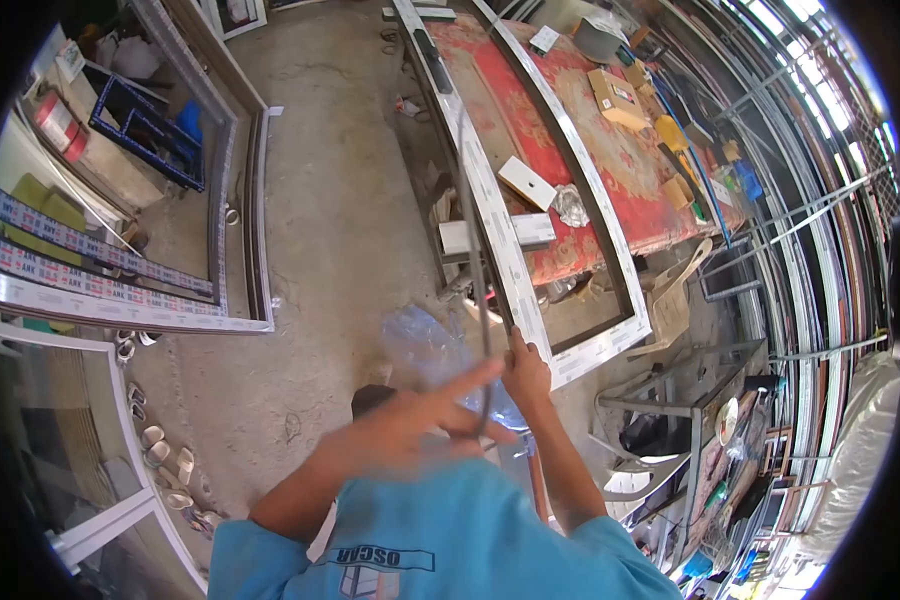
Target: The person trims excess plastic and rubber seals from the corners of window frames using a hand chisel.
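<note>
A long white-filmed frame [490, 200] lies across the red-covered table, its near corner projecting past the table's edge. My right hand [527, 368] is closed at the near end of the frame's left bar, thumb and fingers against its edge. A thin, dark, flexible strip [477, 270] runs along that bar and down to my left hand [420, 415]. Motion smears the left hand; a finger stretches toward the right hand, and the strip passes among its fingers. Whether they grip it is unclear. Beneath lies clear plastic film [425, 340].
On the table [490, 75] are a white box [527, 183], crumpled foil [570, 205], a cardboard box [618, 98] and a yellow power tool [672, 135]. Another large frame [120, 305] stands left, with shoes [157, 450] nearby. Long profiles [800, 150] and a metal stand [660, 405] occupy the right.
</note>
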The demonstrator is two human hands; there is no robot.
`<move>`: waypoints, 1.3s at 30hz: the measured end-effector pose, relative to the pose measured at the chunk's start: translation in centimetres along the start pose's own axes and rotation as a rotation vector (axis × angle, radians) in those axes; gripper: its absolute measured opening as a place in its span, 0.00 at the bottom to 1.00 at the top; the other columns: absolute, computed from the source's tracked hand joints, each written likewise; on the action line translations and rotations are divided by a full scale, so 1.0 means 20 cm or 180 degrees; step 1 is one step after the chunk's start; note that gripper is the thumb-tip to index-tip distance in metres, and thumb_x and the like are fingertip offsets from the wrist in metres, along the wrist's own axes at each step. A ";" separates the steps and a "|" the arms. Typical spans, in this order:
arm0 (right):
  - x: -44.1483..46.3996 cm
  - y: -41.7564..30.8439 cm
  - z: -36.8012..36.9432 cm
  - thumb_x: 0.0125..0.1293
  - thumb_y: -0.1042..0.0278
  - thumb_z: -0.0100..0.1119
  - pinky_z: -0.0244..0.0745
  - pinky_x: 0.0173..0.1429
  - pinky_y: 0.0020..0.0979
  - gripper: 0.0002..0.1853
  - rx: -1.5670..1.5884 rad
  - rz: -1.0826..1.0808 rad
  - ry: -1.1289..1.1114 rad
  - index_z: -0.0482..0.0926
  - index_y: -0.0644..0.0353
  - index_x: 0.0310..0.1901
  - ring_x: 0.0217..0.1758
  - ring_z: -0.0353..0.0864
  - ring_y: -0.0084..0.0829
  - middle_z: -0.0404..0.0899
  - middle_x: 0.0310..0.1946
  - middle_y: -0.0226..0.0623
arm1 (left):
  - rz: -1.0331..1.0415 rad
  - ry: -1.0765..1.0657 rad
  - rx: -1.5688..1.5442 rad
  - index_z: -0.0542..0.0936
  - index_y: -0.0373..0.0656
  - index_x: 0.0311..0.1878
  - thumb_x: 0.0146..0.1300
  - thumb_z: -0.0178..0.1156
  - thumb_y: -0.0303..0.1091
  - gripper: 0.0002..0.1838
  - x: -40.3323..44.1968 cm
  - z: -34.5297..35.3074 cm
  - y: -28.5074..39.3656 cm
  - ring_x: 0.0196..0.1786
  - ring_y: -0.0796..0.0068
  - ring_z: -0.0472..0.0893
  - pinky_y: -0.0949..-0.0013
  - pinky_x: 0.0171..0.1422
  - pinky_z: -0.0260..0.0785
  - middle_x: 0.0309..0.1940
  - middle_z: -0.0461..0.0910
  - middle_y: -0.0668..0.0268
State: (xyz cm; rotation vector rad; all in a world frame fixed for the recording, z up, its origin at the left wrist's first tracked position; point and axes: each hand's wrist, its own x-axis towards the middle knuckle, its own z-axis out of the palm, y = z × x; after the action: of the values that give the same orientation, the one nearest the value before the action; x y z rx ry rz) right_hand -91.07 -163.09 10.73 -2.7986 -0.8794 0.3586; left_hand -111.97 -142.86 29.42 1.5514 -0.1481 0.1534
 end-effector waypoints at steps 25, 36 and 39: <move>1.36 -0.59 0.00 0.67 0.63 0.53 0.79 0.43 0.53 0.26 -0.0445 -0.0516 0.0365 0.68 0.56 0.66 0.38 0.83 0.57 0.81 0.38 0.57 | -0.0346 -0.0190 -0.0716 0.77 0.43 0.60 0.65 0.63 0.33 0.20 0.28 -0.01 -0.98 0.45 0.65 0.79 0.63 0.51 0.72 0.45 0.80 0.59; 1.42 -0.66 -0.02 0.67 0.63 0.53 0.78 0.44 0.54 0.26 -0.0387 -0.0438 0.0345 0.68 0.57 0.66 0.38 0.83 0.58 0.81 0.38 0.56 | -0.0809 -0.0377 -0.2000 0.72 0.46 0.66 0.66 0.65 0.33 0.26 0.38 0.03 -1.04 0.39 0.84 0.72 0.76 0.45 0.70 0.48 0.72 0.71; 1.41 -0.69 -0.03 0.65 0.65 0.54 0.77 0.45 0.54 0.23 -0.0284 -0.0391 0.0487 0.73 0.57 0.63 0.39 0.82 0.59 0.81 0.36 0.57 | -0.0790 0.0171 -0.2426 0.84 0.42 0.52 0.66 0.66 0.34 0.13 0.43 0.03 -1.00 0.39 0.86 0.76 0.77 0.44 0.69 0.34 0.81 0.73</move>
State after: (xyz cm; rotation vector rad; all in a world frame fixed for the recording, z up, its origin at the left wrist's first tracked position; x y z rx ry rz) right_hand -75.93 -135.71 9.79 -2.7887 -1.0483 0.0872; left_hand -99.65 -143.70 11.52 0.7940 0.0327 -0.0584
